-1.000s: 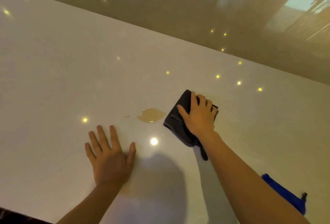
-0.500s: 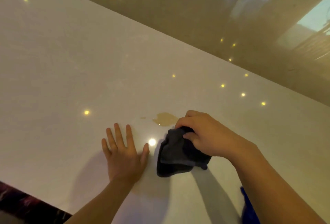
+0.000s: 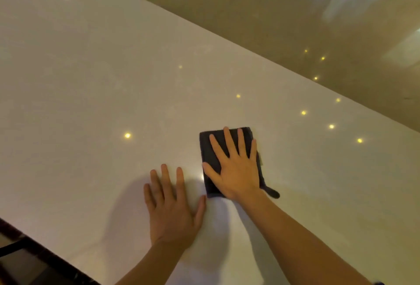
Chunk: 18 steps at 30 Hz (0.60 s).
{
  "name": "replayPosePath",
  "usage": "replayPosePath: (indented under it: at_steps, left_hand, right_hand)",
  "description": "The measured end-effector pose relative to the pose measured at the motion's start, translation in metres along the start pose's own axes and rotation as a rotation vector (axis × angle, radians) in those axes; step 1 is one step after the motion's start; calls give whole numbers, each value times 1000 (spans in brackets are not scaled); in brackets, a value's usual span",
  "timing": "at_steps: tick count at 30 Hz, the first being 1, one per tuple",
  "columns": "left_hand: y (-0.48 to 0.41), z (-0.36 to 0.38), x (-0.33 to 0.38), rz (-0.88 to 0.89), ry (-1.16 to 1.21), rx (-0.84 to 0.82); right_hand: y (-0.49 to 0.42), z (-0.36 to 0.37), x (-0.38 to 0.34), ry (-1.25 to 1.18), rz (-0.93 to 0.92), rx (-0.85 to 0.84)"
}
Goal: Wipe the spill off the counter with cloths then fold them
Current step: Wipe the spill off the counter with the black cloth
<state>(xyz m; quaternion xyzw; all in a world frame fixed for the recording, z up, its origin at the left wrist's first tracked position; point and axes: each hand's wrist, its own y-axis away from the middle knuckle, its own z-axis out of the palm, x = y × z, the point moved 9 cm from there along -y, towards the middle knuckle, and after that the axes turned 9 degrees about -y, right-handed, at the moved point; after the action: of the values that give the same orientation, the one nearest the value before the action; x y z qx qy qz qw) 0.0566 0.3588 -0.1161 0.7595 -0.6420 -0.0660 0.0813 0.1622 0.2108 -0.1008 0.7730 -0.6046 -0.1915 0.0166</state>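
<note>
A dark grey cloth [image 3: 208,148], folded into a compact rectangle, lies flat on the pale glossy surface [image 3: 91,80], a little right of the middle of the view and nearer the person's side than the far edge. A small dark tab or loop [image 3: 272,193] sticks out from its near right corner onto the bare top. The right hand [image 3: 236,171] rests palm down on top of the cloth and covers most of it; its fingers [image 3: 229,141] are stretched out straight and spread slightly apart, pointing away from the person, with the tips reaching close to the cloth's far edge. The thumb lies out to the left across the cloth's left part. The hand presses flat and does not grip or pinch the fabric.

Just beside the cloth, to its left and a little nearer the person, the left hand [image 3: 172,212] lies palm down on the bare surface, fingers extended and slightly apart, holding nothing. Its thumb tip sits close to the cloth's near left corner; whether it touches cannot be told. Both forearms are bare and come in from the lower edge of the view.

No liquid shows on the top around the cloth. Small round reflections of lights dot the surface. A dark floor shows past its near left edge, and a shiny tan floor lies past its far edge.
</note>
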Motion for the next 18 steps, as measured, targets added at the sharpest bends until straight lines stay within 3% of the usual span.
replayPosePath:
  at_steps: [5, 12, 14, 18]
  left_hand:
    - [0, 2, -2, 6, -9, -1]
    - [2, -1, 0, 21, 27, -15]
    - [2, -2, 1, 30, 38, -8]
    - [3, -2, 0, 21, 22, 16]
  right_hand:
    - [-50, -19, 20, 13, 73, 139]
    - [125, 43, 8, -1, -53, 56]
    - [104, 40, 5, -14, -105, 52]
    - [-27, 7, -32, 2, -156, 112]
